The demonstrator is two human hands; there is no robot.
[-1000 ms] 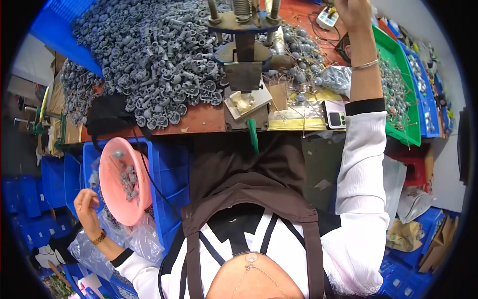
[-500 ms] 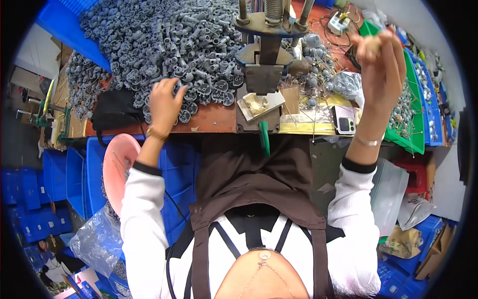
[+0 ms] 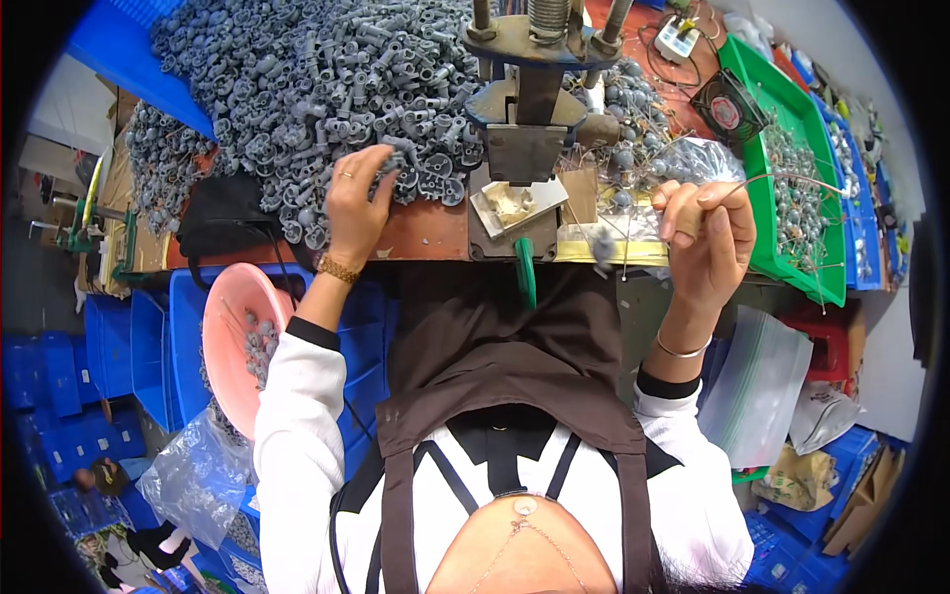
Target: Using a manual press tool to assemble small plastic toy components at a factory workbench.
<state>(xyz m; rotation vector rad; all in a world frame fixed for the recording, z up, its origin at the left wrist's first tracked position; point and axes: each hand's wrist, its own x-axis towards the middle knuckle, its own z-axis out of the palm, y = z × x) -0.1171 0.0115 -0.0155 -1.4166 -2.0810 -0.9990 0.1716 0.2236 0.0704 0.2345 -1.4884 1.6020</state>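
Observation:
My left hand (image 3: 354, 203) is at the front edge of a large pile of grey plastic fittings (image 3: 327, 79). Between its thumb and fingers sits a small grey plastic fitting (image 3: 394, 161), blurred. On the right, my right hand (image 3: 711, 238) pinches a thin wire (image 3: 792, 178) that curves out past the hand on the right. A blurred grey ball (image 3: 603, 249) hangs left of these fingers, seemingly on the same wire. Between the hands stands a bench press (image 3: 524, 153), its head above a pale metal block (image 3: 546, 202) with a yellowish recess. A green handle (image 3: 525, 275) sticks out below.
Wired grey balls fill a green tray (image 3: 839, 267) at right, beside a small black fan (image 3: 730, 107). More lie behind the press. A pink basin (image 3: 220, 346) with similar parts is at lower left, near a black bag (image 3: 228, 220). Blue bins (image 3: 109, 342) stand further left.
My right hand has come down and left from above the green tray, and the wire with the grey ball now shows. My left hand has shifted right along the pile's edge.

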